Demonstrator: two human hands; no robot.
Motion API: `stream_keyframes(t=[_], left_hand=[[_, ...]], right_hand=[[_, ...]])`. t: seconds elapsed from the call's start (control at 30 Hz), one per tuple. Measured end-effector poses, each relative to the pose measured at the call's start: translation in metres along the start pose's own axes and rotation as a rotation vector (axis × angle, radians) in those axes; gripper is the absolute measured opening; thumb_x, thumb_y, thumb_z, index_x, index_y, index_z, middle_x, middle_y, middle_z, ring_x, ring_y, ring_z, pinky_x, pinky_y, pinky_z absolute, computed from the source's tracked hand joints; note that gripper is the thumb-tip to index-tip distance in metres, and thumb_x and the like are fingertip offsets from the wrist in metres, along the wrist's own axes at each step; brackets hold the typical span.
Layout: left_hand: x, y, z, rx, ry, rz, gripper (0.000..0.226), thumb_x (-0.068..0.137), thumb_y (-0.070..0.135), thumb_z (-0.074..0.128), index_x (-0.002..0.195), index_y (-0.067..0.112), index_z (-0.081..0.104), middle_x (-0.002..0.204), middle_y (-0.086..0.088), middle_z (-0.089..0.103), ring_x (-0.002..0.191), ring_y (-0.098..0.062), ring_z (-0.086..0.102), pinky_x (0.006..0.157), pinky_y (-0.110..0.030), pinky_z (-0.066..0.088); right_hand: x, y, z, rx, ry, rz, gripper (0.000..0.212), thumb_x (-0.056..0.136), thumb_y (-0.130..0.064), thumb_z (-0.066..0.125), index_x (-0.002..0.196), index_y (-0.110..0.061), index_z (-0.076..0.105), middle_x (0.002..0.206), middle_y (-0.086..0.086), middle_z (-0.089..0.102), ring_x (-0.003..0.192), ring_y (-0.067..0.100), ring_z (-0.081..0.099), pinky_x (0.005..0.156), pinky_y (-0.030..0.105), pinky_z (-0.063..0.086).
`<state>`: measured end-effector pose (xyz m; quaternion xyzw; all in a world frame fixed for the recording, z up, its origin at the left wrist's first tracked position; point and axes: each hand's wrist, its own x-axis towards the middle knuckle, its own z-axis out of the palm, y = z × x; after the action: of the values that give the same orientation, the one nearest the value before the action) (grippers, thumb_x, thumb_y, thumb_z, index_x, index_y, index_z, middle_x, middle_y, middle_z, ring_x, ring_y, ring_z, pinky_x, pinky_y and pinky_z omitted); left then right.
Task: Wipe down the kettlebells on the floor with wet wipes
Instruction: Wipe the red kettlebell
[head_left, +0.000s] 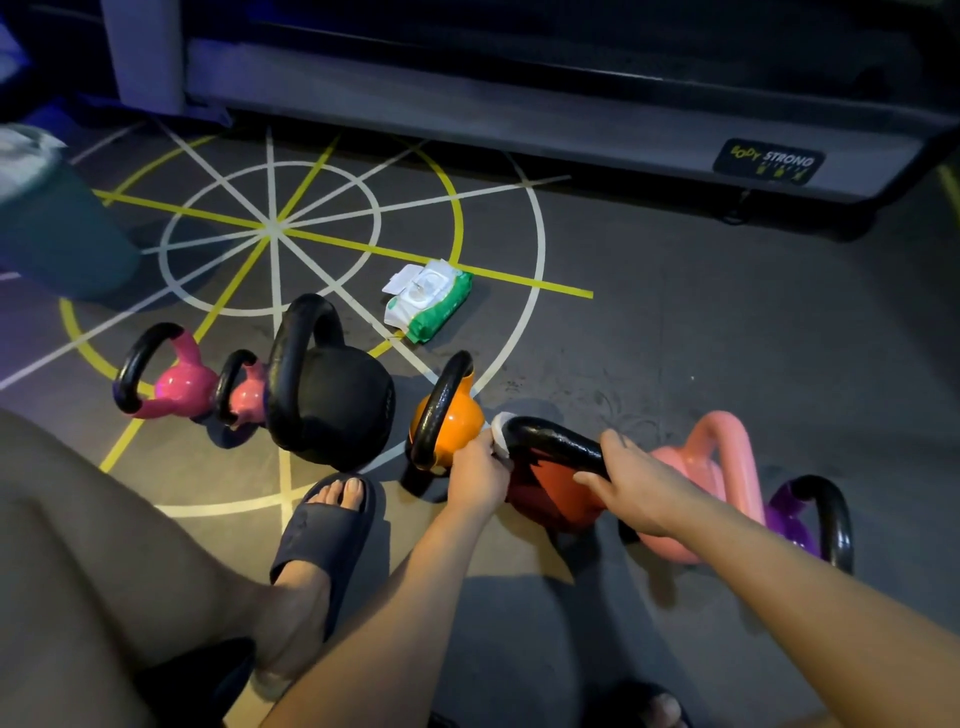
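Red kettlebell (550, 493) stands on the floor (675, 338) in a row, close between orange kettlebell (457, 415) and pink kettlebell (722, 457). Left grip (478, 470) pinches a wipe (501, 431) on the left end of its handle (556, 441); right grip (639, 488) clasps the right end. Bare floor opens beyond, toward the pack (428, 299).

Both your bare forearms reach forward and down. Your left hand (478, 470) pinches a white wipe (500, 431) in curled fingers. Your right hand (636, 486) grips the handle (556, 441) of the red kettlebell (550, 501).
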<state>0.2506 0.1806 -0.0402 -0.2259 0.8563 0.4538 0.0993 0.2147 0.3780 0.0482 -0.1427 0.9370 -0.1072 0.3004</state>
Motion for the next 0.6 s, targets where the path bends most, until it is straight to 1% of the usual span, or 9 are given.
stream_keyframes(t=[0.07,0.17,0.23,0.3,0.37,0.43,0.47,0.53,0.6], left_hand=[[-0.003,0.009,-0.001,-0.048,0.038,0.046,0.031,0.095,0.003,0.05,0.116,0.018,0.069,0.099,-0.003,0.072,0.098,-0.025,0.067,0.076,-0.032,0.049],[-0.016,0.019,-0.003,-0.17,0.143,0.204,0.05,0.097,-0.003,0.046,0.136,0.024,0.063,0.122,0.005,0.068,0.113,-0.008,0.061,0.095,-0.021,0.048],[-0.021,0.017,-0.002,-0.188,0.168,0.244,0.056,0.095,-0.007,0.045,0.139,0.024,0.061,0.121,0.007,0.066,0.112,-0.005,0.059,0.097,-0.017,0.045],[-0.012,0.005,-0.001,-0.085,0.098,0.168,0.049,0.095,-0.005,0.044,0.128,0.023,0.067,0.107,0.004,0.069,0.101,-0.013,0.063,0.09,-0.027,0.05],[0.001,-0.011,-0.003,0.199,-0.104,0.004,0.026,0.098,0.007,0.049,0.112,0.013,0.069,0.104,-0.009,0.071,0.101,-0.029,0.066,0.09,-0.04,0.053],[0.001,-0.024,-0.002,0.441,-0.294,-0.134,0.023,0.098,0.016,0.053,0.11,0.008,0.07,0.112,-0.015,0.07,0.11,-0.035,0.065,0.093,-0.04,0.052],[0.0,-0.028,0.003,0.42,-0.285,-0.183,0.024,0.098,0.016,0.054,0.111,0.008,0.071,0.114,-0.014,0.07,0.112,-0.034,0.065,0.092,-0.038,0.051],[-0.005,-0.027,0.01,0.008,-0.111,-0.329,0.027,0.098,0.01,0.053,0.119,0.009,0.071,0.118,-0.013,0.07,0.112,-0.031,0.064,0.09,-0.034,0.048],[-0.004,-0.02,0.011,-0.424,0.066,-0.456,0.033,0.096,0.003,0.052,0.124,0.008,0.069,0.116,-0.012,0.07,0.103,-0.026,0.064,0.085,-0.031,0.046]], right_hand=[[0.0,0.001,-0.001,0.006,0.0,0.002,0.034,0.098,-0.048,0.052,0.099,-0.021,0.031,0.111,0.007,0.054,0.093,0.027,0.057,0.077,0.037,0.045],[0.004,0.001,-0.001,-0.006,-0.013,0.007,0.034,0.097,-0.048,0.052,0.1,-0.02,0.033,0.111,0.007,0.054,0.092,0.026,0.058,0.075,0.036,0.045],[0.004,0.001,-0.001,-0.008,-0.012,0.006,0.034,0.097,-0.048,0.052,0.1,-0.02,0.033,0.109,0.007,0.054,0.091,0.026,0.059,0.075,0.037,0.045],[0.002,0.0,0.0,-0.007,0.005,0.002,0.034,0.097,-0.048,0.052,0.099,-0.02,0.033,0.109,0.007,0.054,0.096,0.029,0.06,0.077,0.039,0.047],[0.0,-0.001,0.0,-0.013,0.011,-0.003,0.034,0.098,-0.049,0.052,0.098,-0.02,0.032,0.108,0.007,0.053,0.097,0.029,0.06,0.078,0.039,0.047],[0.0,-0.001,0.0,-0.004,0.007,-0.005,0.034,0.098,-0.049,0.051,0.098,-0.02,0.032,0.104,0.003,0.05,0.095,0.027,0.06,0.079,0.041,0.048],[0.0,0.0,0.0,0.0,0.004,-0.006,0.034,0.098,-0.049,0.051,0.098,-0.02,0.033,0.102,0.002,0.049,0.095,0.027,0.059,0.079,0.041,0.049],[0.001,0.001,0.0,0.001,-0.001,-0.004,0.034,0.098,-0.049,0.051,0.1,-0.02,0.034,0.103,0.002,0.049,0.096,0.027,0.06,0.081,0.042,0.049],[0.002,0.001,0.0,0.008,-0.001,-0.005,0.034,0.098,-0.049,0.052,0.1,-0.019,0.034,0.107,0.005,0.052,0.098,0.028,0.06,0.081,0.042,0.049]])
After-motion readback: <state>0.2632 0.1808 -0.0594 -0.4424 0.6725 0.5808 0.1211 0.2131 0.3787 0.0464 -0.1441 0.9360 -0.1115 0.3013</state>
